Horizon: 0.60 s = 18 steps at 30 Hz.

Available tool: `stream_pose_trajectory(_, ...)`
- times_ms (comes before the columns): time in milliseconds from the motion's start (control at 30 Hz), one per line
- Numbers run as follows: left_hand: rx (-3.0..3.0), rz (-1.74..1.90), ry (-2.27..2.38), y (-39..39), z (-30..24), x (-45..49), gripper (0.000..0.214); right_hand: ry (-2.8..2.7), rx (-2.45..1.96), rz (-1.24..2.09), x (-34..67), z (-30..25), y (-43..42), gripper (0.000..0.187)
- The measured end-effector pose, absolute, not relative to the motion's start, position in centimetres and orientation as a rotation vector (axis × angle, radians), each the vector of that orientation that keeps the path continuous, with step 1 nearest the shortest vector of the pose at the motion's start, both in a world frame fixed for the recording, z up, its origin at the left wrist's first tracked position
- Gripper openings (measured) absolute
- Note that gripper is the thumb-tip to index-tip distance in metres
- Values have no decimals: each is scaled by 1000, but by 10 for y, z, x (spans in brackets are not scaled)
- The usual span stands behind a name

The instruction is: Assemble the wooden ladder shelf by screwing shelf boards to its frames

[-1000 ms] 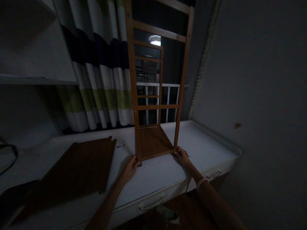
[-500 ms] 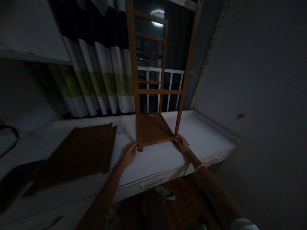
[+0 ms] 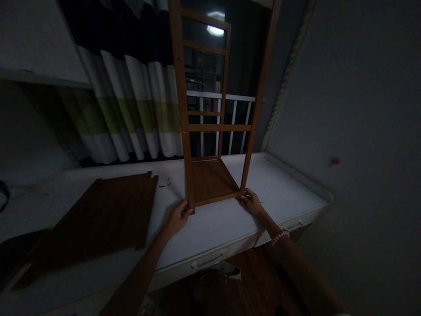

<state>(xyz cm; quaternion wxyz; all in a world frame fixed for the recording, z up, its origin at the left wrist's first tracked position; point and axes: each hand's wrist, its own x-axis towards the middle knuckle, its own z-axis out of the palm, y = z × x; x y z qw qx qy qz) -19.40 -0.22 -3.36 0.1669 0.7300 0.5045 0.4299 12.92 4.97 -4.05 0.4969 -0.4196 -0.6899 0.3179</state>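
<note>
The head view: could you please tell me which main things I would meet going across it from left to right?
Flat brown panel, left hand, wooden frame's base panel, right hand, pale bracelet, reddish-brown wall spot.

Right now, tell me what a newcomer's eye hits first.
Likely the tall wooden frame, standing on the white desk with the left hand and right hand at its near bottom corners. Then the striped curtain behind, to the left, and flat brown woodwork on the desk's left.
</note>
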Motion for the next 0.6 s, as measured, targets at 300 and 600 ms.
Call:
stream_pose_trajectory(300,2004,1272,1447,-6,-26,-188,12,-1661,-1039,794,128,-40,48,25)
stream_pose_trajectory(600,1817,1293,1184,6,36,-188,39,-1545,-1127,864,119,-51,47,33)
